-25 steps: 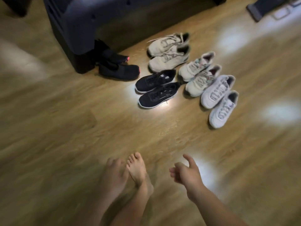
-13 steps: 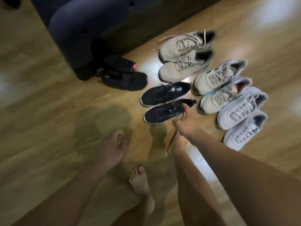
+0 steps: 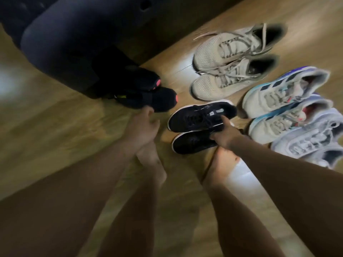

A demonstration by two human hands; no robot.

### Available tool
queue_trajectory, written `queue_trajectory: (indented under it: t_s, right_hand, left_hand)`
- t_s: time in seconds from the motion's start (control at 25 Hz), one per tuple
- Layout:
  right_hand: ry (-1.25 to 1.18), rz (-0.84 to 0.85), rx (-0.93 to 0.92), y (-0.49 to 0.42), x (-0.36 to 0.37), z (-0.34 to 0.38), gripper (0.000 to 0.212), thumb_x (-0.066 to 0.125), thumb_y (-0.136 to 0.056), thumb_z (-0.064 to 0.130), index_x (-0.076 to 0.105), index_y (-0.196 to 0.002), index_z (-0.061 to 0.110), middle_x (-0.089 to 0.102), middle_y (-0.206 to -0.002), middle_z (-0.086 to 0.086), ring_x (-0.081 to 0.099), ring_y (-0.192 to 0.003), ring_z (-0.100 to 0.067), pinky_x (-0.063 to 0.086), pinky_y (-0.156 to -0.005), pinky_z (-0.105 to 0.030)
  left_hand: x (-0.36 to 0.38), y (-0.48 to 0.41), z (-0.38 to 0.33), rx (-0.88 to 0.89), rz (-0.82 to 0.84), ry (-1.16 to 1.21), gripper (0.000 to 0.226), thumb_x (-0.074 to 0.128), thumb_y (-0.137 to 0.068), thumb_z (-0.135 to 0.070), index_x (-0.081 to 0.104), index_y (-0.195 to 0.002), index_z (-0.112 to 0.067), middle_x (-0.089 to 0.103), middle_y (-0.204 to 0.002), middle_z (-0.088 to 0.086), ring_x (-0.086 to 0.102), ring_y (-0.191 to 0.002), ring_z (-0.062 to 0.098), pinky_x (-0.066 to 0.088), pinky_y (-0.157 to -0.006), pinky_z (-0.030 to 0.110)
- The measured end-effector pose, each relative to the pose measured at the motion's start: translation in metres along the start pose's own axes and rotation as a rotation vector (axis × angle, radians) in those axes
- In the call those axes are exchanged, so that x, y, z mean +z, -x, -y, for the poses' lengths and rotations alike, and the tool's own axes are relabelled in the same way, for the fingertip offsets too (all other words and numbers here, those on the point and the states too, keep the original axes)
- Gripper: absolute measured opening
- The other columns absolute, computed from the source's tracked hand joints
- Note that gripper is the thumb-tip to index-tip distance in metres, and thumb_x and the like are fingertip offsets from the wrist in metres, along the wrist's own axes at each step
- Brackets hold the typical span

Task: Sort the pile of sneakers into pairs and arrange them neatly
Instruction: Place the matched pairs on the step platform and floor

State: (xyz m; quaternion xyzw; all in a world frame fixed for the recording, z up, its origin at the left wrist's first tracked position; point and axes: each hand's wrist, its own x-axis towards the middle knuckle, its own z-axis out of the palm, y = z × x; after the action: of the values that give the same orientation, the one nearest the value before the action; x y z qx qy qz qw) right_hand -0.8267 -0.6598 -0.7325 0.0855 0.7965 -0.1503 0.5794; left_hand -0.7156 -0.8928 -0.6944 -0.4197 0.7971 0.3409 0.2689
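On the wooden floor (image 3: 55,130), near the middle, the right hand (image 3: 225,136) pinches the near black sneaker (image 3: 194,142) at its collar, thumb reaching onto its mate (image 3: 200,115) just beyond. The left hand (image 3: 143,125), fingers loosely curled and empty, hovers near the black pink-toed pair (image 3: 148,97). Beige sneakers (image 3: 226,60) sit farther right.

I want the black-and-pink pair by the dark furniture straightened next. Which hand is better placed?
Left. The left hand is open and empty, its fingertips right beside the nearer black-and-pink shoe. The right hand has its grip on the black sneaker with white sole.
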Motion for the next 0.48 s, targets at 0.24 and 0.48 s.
queue_trajectory:
  t_s: [0.24,0.48]
  right_hand:
    - [-0.141,-0.045,0.054,-0.05,0.025,0.004,0.095,0.079,-0.077,0.027,0.02,-0.152,0.031,0.054,-0.135,-0.006,0.049,-0.126,-0.029,0.037,-0.104,-0.031]
    - [-0.268,-0.175,0.109,-0.062,0.034,-0.002,0.05,0.078,-0.079,0.022,0.05,-0.119,0.03,0.062,-0.116,-0.003,0.058,-0.109,-0.03,0.047,-0.1,-0.041]
  left_hand:
    - [-0.082,-0.135,0.02,-0.106,-0.099,-0.215,0.07,0.052,-0.092,-0.028,0.017,-0.152,-0.017,0.025,-0.155,0.012,0.041,-0.132,0.037,0.04,-0.106,0.041]
    - [0.077,-0.115,0.137,-0.331,-0.252,0.208,0.023,0.04,-0.101,-0.026,0.037,-0.122,-0.018,0.068,-0.112,0.009,0.067,-0.103,0.027,0.055,-0.082,0.042]
